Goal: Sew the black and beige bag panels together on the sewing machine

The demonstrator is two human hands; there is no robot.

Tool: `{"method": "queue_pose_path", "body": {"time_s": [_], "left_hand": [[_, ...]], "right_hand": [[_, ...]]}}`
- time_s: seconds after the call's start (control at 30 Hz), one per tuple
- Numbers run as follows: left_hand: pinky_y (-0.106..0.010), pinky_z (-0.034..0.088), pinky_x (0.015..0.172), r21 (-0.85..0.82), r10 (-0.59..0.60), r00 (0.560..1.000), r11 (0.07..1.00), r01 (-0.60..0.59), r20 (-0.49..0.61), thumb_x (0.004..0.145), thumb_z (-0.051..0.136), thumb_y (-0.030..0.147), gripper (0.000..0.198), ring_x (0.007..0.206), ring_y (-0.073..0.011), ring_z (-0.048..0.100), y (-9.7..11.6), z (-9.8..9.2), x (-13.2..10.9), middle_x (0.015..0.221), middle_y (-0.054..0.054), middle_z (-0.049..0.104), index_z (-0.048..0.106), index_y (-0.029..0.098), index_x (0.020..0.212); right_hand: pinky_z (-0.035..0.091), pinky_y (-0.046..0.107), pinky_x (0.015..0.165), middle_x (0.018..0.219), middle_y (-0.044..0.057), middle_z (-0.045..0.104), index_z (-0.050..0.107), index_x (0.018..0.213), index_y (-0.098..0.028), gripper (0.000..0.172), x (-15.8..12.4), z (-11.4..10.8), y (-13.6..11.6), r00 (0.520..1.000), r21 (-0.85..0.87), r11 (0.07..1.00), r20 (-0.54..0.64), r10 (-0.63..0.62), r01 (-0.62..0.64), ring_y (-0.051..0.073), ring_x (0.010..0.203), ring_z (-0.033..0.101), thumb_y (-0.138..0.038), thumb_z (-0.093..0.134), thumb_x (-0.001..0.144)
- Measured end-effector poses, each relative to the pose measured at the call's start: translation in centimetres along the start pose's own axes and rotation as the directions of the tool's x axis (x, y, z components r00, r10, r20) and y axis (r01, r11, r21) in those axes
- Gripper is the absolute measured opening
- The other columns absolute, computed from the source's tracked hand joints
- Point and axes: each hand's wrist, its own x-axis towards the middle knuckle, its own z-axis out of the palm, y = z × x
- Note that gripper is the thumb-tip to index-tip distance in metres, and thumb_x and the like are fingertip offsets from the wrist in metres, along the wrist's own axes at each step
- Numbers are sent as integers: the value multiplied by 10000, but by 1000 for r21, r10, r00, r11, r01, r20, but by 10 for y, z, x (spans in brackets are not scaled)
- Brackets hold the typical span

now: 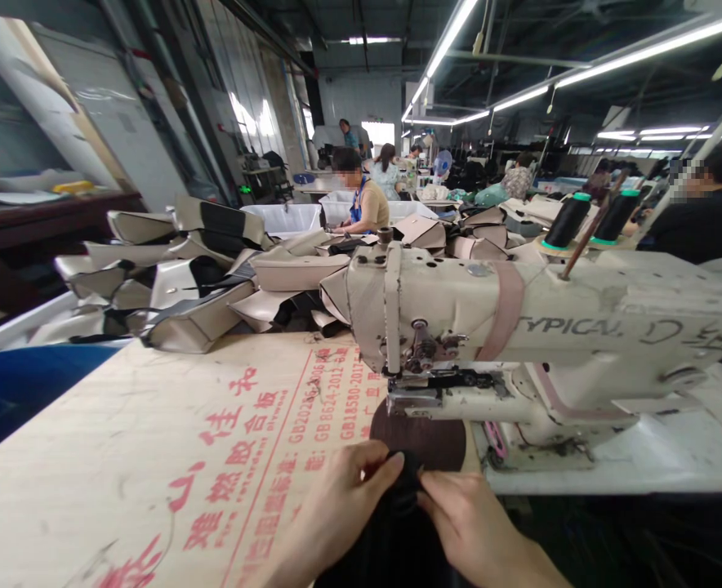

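Note:
My left hand [342, 502] and my right hand [468, 523] meet at the near edge of the table, both pinching a piece of black fabric [398, 531] that hangs down between them. Just beyond my fingers lies a dark brown round piece [422, 437] under the head of a beige sewing machine [520, 327] marked "TYPICAL". The needle area [425, 380] sits directly above that piece.
A plywood tabletop [153, 457] with red printed characters spreads left. Beige and black sewn pieces [202, 286] are piled at its far edge. Two black thread cones [587, 219] stand behind the machine. A blue bin [18, 384] is at left. Other people work at stations behind.

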Motion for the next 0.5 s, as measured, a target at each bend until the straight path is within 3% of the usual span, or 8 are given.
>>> {"method": "queue_pose_path", "body": {"time_s": [0.1, 0.23, 0.37, 0.5], "left_hand": [[-241, 170, 490, -185, -89, 987, 976, 113, 134, 779, 467, 485, 412, 533, -85, 248, -6, -2, 7, 551, 58, 246, 314, 180, 547], [-245, 151, 487, -260, -128, 979, 951, 166, 160, 759, 490, 483, 404, 524, -81, 236, -4, -5, 5, 543, 60, 257, 331, 179, 546], [-246, 157, 494, -273, -128, 980, 947, 167, 154, 764, 497, 477, 403, 538, -84, 237, -3, -5, 3, 554, 59, 253, 328, 179, 552], [-241, 173, 496, -291, -106, 981, 945, 149, 160, 779, 487, 489, 409, 551, -84, 236, -10, -2, 6, 565, 58, 262, 348, 173, 561]], "right_hand": [[400, 248, 604, 754, 25, 605, 502, 852, -176, 146, -1, 0, -3, 998, 43, 998, 24, 50, -51, 162, 708, 605, -156, 364, 895], [459, 252, 725, 912, 27, 602, 444, 1038, -196, 169, -3, -2, -7, 990, 121, 983, -13, 140, -138, 149, 842, 595, -136, 392, 889], [451, 332, 878, 1091, 62, 534, 376, 1208, -209, 337, -2, -5, -9, 999, -26, 1000, -39, -9, 8, 176, 1016, 516, -92, 360, 893], [480, 353, 814, 986, 66, 550, 447, 1140, -168, 276, 2, -7, -8, 998, -147, 987, 20, -66, 69, 192, 914, 520, -82, 371, 889]]}}
